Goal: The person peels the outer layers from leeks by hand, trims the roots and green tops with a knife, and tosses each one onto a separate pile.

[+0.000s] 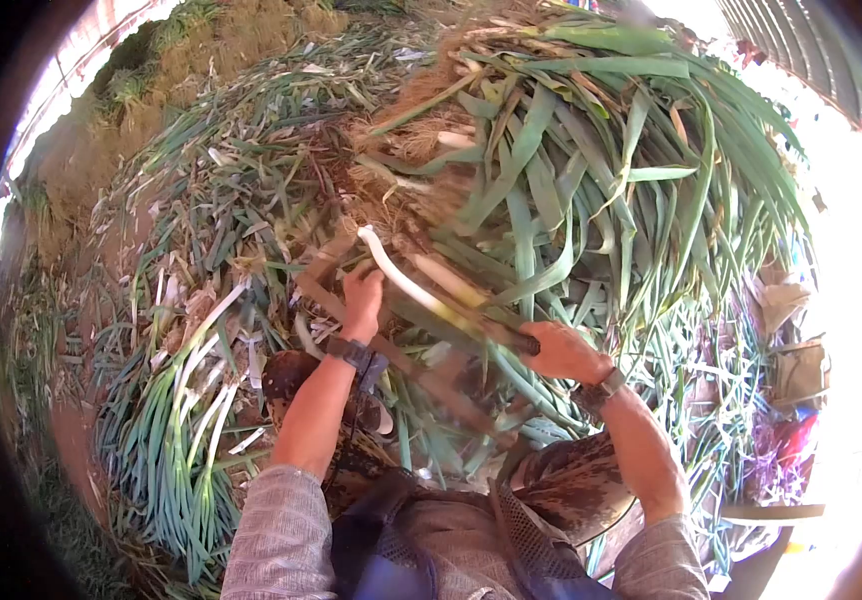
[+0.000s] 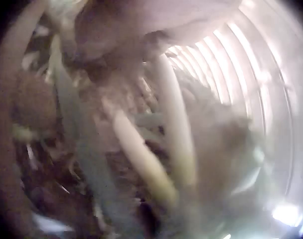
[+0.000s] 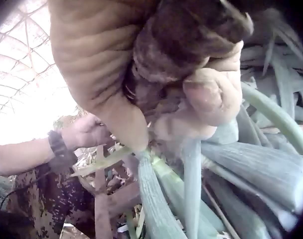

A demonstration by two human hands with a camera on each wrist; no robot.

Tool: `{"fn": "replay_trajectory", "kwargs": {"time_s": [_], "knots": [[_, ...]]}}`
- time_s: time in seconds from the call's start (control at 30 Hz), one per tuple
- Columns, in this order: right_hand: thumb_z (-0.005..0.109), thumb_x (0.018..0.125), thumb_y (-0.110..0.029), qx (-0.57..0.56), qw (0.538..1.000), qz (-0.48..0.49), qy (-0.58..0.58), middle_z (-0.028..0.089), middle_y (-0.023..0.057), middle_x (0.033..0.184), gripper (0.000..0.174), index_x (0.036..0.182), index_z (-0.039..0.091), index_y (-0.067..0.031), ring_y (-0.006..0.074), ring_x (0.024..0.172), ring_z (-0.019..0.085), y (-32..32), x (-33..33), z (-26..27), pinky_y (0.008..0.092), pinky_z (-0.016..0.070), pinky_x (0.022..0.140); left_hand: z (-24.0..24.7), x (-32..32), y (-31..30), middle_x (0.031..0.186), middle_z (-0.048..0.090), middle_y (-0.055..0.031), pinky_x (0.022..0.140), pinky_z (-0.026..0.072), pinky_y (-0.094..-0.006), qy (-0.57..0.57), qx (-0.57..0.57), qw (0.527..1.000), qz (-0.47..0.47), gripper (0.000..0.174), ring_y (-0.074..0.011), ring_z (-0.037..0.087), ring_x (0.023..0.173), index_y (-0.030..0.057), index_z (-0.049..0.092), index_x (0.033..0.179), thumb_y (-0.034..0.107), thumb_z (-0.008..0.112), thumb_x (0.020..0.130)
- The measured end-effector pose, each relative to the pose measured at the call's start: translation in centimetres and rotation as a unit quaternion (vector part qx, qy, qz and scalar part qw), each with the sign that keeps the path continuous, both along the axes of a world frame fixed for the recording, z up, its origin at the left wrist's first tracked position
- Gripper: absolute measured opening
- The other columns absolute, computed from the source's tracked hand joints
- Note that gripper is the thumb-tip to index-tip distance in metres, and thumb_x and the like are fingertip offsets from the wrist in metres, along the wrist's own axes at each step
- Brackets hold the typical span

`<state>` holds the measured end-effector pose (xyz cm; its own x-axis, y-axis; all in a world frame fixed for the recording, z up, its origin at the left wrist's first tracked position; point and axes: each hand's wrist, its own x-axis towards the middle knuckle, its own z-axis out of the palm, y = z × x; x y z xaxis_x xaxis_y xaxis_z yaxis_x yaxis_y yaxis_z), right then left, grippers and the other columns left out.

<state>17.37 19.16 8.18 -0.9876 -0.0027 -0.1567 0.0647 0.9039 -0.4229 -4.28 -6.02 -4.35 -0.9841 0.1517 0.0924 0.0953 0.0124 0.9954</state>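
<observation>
A peeled leek with a white stalk (image 1: 406, 285) slants between the two hands in the head view. My right hand (image 1: 563, 352) grips its green part; in the right wrist view the same hand (image 3: 104, 64) also holds a dark, rounded piece (image 3: 184, 40), with thumb and fingertips pinching leaves (image 3: 159, 204) below it. Left of the stalk's white end is my left hand (image 1: 362, 300), fingers bent; whether they hold anything is unclear. Two pale stalks (image 2: 179, 119) run below the left hand (image 2: 156, 25) in the blurred left wrist view.
A large heap of leeks (image 1: 641, 160) with roots and long leaves lies ahead and to the right. Several leeks with white stems (image 1: 196, 440) lie at the left. Leaf scraps (image 1: 221, 190) cover the ground, and a brown bar (image 1: 431, 380) crosses before the knees.
</observation>
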Motion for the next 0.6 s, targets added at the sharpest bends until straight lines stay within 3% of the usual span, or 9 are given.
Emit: {"fn": "replay_trajectory", "kwargs": {"time_s": [0.03,0.07,0.17,0.2,0.4,0.43,0.5,0.57,0.6], "knots": [[0.064,0.076,-0.021,-0.002,1.000,-0.005,0.000,0.068,0.0211,0.098,0.045,0.120,0.064,-0.0085,0.0393,0.093,0.064,0.2,0.5,0.2,0.0464,0.0510,0.083,0.9,0.2,0.1,0.104,0.062,-0.0183,0.091,0.0471,-0.0475,-0.239,0.222,0.940,-0.096,0.033,-0.0307,0.060,0.102,0.0021,0.054,0.121,0.018,0.055,0.092],[0.064,0.077,-0.022,-0.017,1.000,-0.015,-0.016,0.068,0.0214,0.097,0.045,0.119,0.064,-0.0083,0.0391,0.093,0.064,0.4,1.1,0.5,0.0460,0.0510,0.083,0.8,0.7,0.7,0.106,0.062,-0.0127,0.087,0.0496,-0.0461,-0.259,0.267,0.921,-0.118,0.037,-0.0236,0.061,0.101,0.0053,0.054,0.123,0.034,0.050,0.099],[0.064,0.078,-0.022,-0.012,1.000,-0.018,-0.015,0.068,0.0210,0.092,0.042,0.117,0.064,-0.0068,0.0394,0.088,0.066,1.6,2.8,0.4,0.0458,0.0519,0.079,1.0,3.3,2.4,0.107,0.061,-0.0110,0.085,0.0503,-0.0461,-0.308,0.338,0.872,-0.176,0.052,-0.0241,0.060,0.100,0.0060,0.052,0.125,0.050,0.052,0.097],[0.064,0.078,-0.022,-0.012,0.999,-0.027,-0.032,0.068,0.0200,0.089,0.041,0.115,0.065,-0.0064,0.0392,0.084,0.066,1.9,3.5,0.8,0.0458,0.0522,0.076,0.6,4.0,2.9,0.118,0.055,-0.0130,0.094,0.0445,-0.0448,-0.274,0.317,0.889,-0.185,0.072,-0.0287,0.053,0.109,0.0062,0.046,0.131,0.064,0.055,0.090],[0.072,0.078,-0.027,-0.054,0.994,-0.060,-0.068,0.067,0.0203,0.080,0.040,0.110,0.066,-0.0023,0.0341,0.073,0.067,4.0,6.9,0.3,0.0417,0.0519,0.068,-0.6,7.3,4.3,0.117,0.056,-0.0107,0.099,0.0428,-0.0461,-0.281,0.273,0.902,-0.182,0.063,-0.0267,0.052,0.114,0.0086,0.049,0.129,0.057,0.059,0.091],[0.072,0.078,-0.027,-0.054,0.995,-0.060,-0.066,0.067,0.0203,0.080,0.040,0.110,0.066,-0.0023,0.0341,0.073,0.067,3.8,7.2,-0.1,0.0417,0.0519,0.068,-6.6,5.7,4.7,0.118,0.056,-0.0094,0.099,0.0429,-0.0452,-0.281,0.232,0.916,-0.170,0.053,-0.0243,0.052,0.114,0.0089,0.051,0.127,0.048,0.062,0.093],[0.073,0.077,-0.025,-0.031,0.998,-0.021,-0.044,0.067,0.0201,0.082,0.041,0.110,0.065,-0.0017,0.0334,0.074,0.067,3.5,7.4,-0.6,0.0403,0.0525,0.069,-5.8,6.1,4.5,0.112,0.060,-0.0078,0.097,0.0447,-0.0455,-0.305,0.247,0.909,-0.141,0.037,-0.0230,0.056,0.106,0.0092,0.055,0.118,0.038,0.060,0.096],[0.073,0.076,-0.022,-0.043,0.999,-0.018,-0.020,0.068,0.0187,0.083,0.040,0.110,0.066,-0.0016,0.0327,0.075,0.067,3.2,7.7,0.1,0.0394,0.0528,0.070,-0.2,6.5,3.4,0.093,0.063,-0.0064,0.083,0.0499,-0.0453,-0.287,0.362,0.886,-0.021,0.024,-0.0220,0.061,0.093,0.0093,0.060,0.101,0.032,0.058,0.096],[0.070,0.078,-0.023,-0.042,0.998,-0.030,-0.027,0.069,0.0179,0.086,0.037,0.109,0.066,-0.0038,0.0327,0.078,0.068,3.4,7.9,0.6,0.0413,0.0533,0.073,-0.2,4.6,2.1,0.084,0.060,-0.0067,0.081,0.0508,-0.0485,-0.277,0.403,0.872,-0.029,0.022,-0.0232,0.060,0.083,0.0093,0.058,0.098,0.030,0.053,0.099]]}}
